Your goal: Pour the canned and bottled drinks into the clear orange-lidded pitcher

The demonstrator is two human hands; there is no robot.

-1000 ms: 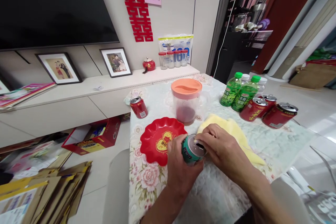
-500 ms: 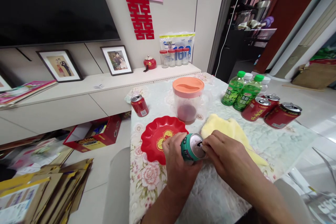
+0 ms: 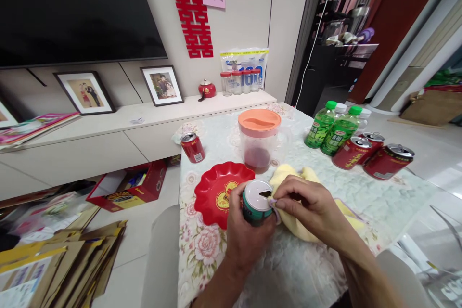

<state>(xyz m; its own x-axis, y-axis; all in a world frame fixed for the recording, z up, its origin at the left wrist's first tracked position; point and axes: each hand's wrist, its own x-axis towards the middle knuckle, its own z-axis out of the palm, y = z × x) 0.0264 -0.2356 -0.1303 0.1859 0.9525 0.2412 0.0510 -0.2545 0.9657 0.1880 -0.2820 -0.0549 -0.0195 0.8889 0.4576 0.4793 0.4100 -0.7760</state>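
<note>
My left hand [image 3: 247,238] is wrapped round a green drink can [image 3: 254,201], held above the near part of the table with its silver top facing me; the mouth hole in the top is open. My right hand [image 3: 310,209] pinches a corner of the yellow cloth [image 3: 317,202] against the can's right rim. The rest of the cloth trails from under that hand onto the table. A red scalloped dish [image 3: 216,187] lies just left of the can.
A clear pitcher with an orange lid [image 3: 259,139] stands behind the dish. One red can [image 3: 192,147] sits at the table's far left. Two green bottles [image 3: 330,127] and several red cans [image 3: 371,156] stand at the right. Flattened cardboard [image 3: 54,260] lies on the floor at the left.
The can has tipped more upright, so its top faces me more fully. My right hand went from the can's tab to gripping the yellow cloth and pressing it to the rim.
</note>
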